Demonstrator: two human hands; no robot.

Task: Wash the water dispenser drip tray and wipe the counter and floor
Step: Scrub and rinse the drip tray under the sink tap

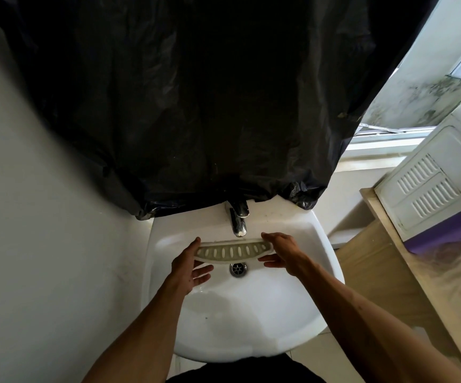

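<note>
Head view: left hand point(189, 265) and right hand point(280, 251) pinch drip tray point(233, 251) ends under tap point(237, 221) at sink point(328, 261) back edge; wet grip may slip, dropping it onto drain point(238, 268).

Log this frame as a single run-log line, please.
stage: washing | drip tray: held over sink, below faucet | left hand: gripping left end | right hand: gripping right end | water flow: cannot tell

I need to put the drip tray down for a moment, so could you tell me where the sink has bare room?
The near half of the sink, below the drain, is bare. It is crowded under the faucet, where the left hand and right hand hold the drip tray.
</note>
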